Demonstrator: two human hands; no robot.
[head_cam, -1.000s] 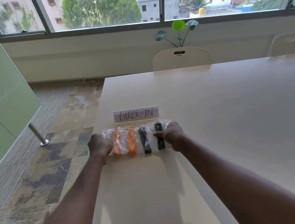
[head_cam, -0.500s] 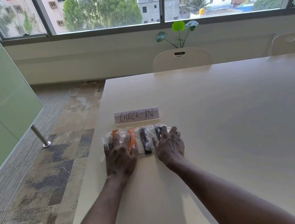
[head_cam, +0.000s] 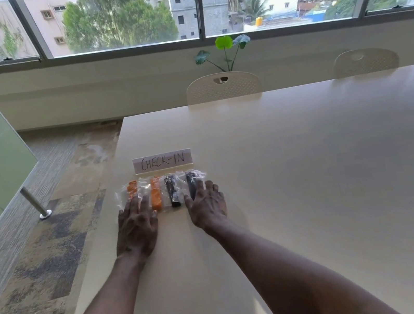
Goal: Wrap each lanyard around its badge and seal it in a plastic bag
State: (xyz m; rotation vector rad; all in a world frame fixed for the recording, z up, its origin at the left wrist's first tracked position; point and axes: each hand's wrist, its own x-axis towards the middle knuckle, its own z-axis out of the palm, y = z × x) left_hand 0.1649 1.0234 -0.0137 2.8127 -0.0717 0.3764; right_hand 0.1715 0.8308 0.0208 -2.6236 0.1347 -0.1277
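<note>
- Drawn slightly back over the table [head_cam: 311, 166] since the earlier frame, both hands are laid flat;
- left hand [head_cam: 135, 223]: straight, spread fingers are rested on the 9 o'clock end of the plastic bags [head_cam: 162, 191], nothing gripped;
- right hand [head_cam: 207, 206]: likewise flat, at the 3 o'clock end;
- within the row, orange lanyards [head_cam: 155, 195] are placed at 9 o'clock, black lanyards [head_cam: 172, 191] at 3 o'clock;
- sign [head_cam: 162, 161] is stood at the row's 12 o'clock.

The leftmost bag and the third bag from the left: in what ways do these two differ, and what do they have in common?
The leftmost bag has orange contents; the third bag has black contents. The straight fingers of the left hand cover the near end of the leftmost bag; the contents of the third bag lie uncovered. Both are clear plastic bags, lying flat on the table in one row in front of the CHECK-IN sign.
</note>
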